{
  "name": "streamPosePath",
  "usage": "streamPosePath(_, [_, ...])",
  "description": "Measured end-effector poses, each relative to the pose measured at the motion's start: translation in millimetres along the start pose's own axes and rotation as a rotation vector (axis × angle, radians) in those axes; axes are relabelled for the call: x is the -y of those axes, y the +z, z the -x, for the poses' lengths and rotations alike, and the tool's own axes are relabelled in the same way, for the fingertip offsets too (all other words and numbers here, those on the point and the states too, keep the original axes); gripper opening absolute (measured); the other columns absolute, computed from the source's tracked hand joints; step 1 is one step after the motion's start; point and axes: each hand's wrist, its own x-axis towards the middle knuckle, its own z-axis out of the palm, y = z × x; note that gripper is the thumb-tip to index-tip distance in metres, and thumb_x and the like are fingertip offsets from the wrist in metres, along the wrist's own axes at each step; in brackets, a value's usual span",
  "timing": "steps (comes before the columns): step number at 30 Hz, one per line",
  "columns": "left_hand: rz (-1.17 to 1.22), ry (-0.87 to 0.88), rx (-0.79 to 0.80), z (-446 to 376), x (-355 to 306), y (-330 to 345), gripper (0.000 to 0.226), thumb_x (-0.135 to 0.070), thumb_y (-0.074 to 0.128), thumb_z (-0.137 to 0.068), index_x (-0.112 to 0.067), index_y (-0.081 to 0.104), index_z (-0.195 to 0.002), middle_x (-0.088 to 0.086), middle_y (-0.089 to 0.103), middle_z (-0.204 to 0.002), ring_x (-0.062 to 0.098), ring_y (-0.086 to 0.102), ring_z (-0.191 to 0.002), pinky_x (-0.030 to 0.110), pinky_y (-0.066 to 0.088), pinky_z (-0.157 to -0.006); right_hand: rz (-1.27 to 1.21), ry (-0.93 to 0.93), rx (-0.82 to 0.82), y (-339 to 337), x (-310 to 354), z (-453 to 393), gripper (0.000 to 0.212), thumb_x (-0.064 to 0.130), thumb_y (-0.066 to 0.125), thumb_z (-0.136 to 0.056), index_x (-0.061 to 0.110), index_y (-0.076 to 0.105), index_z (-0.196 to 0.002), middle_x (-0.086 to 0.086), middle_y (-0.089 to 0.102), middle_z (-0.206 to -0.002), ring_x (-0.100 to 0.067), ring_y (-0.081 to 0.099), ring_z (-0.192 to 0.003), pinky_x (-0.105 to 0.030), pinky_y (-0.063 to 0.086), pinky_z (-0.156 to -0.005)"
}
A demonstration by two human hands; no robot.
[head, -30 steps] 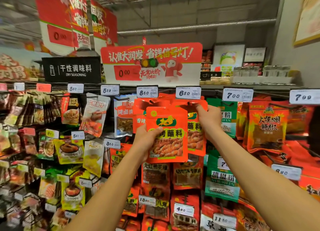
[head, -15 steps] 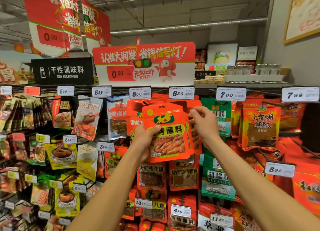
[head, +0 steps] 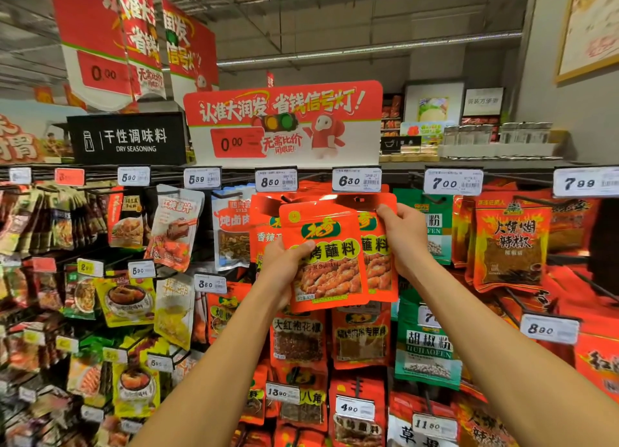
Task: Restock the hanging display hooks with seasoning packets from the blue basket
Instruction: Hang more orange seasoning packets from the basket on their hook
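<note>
**Orange packet up at the hook, not on yet**

L hand (head: 284, 272) grips the front orange packet (head: 326, 255) by its left side, thumb across the front, fingers behind. R hand (head: 407, 240) pinches the top right corner of the packet behind (head: 380, 245), which looks the same. Both sit just under the 6.30 price tag (head: 356, 179), at 12 o'clock from the hands. The hook (head: 286, 199) pokes out at 11 o'clock, near the front packet's top. The packet's hole isn't clear to see. Green pepper packets (head: 427, 346) hang at 4 o'clock. The blue basket is out of view.

What could go wrong: the hole may miss the hook tip, b/c the top flap bends easily. Then the packet slips & drops. A hard push could also knock the back packets off.
</note>
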Motion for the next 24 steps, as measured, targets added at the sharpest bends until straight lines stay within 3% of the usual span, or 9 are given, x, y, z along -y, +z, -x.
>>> streamPosePath(5, [-0.029,0.011,-0.061,-3.8,-0.1,0.6,0.017,-0.015,0.075,-0.088,-0.012,0.07,-0.104,0.006,0.08,-0.09,0.028,0.077,-0.086,0.04,0.061,-0.073,0.133,-0.06,-0.106,1.4,-1.5,-2.2,0.035,0.034,0.06,-0.091,0.018,0.048,-0.062,-0.008,0.045,-0.063,-0.02,0.039,-0.061,-0.037,0.028,-0.06])
streamPosePath(12, [-0.061,0.047,-0.045,-4.2,-5.7,9.8,0.013,-0.032,0.069,-0.095,-0.021,0.073,-0.102,-0.002,0.08,-0.091,0.017,0.077,-0.085,0.038,0.059,-0.08,0.33,-0.114,-0.128,6.7,-1.5,-0.8,0.039,0.031,0.062,-0.091,0.015,0.041,-0.062,-0.01,0.035,-0.062,-0.021,0.028,-0.059,-0.038,0.016,-0.058])
streamPosePath(14, [-0.052,0.069,-0.073,-4.2,-7.6,14.1,0.013,-0.035,0.069,-0.095,-0.022,0.073,-0.099,-0.002,0.08,-0.092,0.017,0.077,-0.087,0.039,0.058,-0.08,0.3,-0.125,-0.133,7.0,-2.1,0.8,0.04,0.033,0.061,-0.092,0.015,0.042,-0.062,-0.01,0.035,-0.062,-0.02,0.029,-0.059,-0.037,0.018,-0.058])
streamPosePath(18, [0.013,0.063,-0.127,-6.3,-8.7,13.3,0.022,-0.036,0.069,-0.094,-0.018,0.071,-0.106,0.007,0.078,-0.102,0.029,0.074,-0.099,0.053,0.056,-0.094,0.28,-0.139,-0.163,5.1,-0.7,-0.6,0.047,0.042,0.06,-0.097,0.014,0.046,-0.062,-0.009,0.039,-0.061,-0.018,0.032,-0.057,-0.037,0.021,-0.056])
streamPosePath(24, [0.008,0.05,-0.11,-7.0,-4.6,7.4,0.01,-0.029,0.068,-0.095,-0.021,0.073,-0.097,0.003,0.08,-0.09,0.023,0.077,-0.085,0.043,0.06,-0.082,0.285,-0.124,-0.214,7.3,3.5,-7.4,0.046,0.039,0.059,-0.097,0.012,0.049,-0.061,-0.009,0.041,-0.059,-0.02,0.034,-0.056,-0.037,0.024,-0.056])
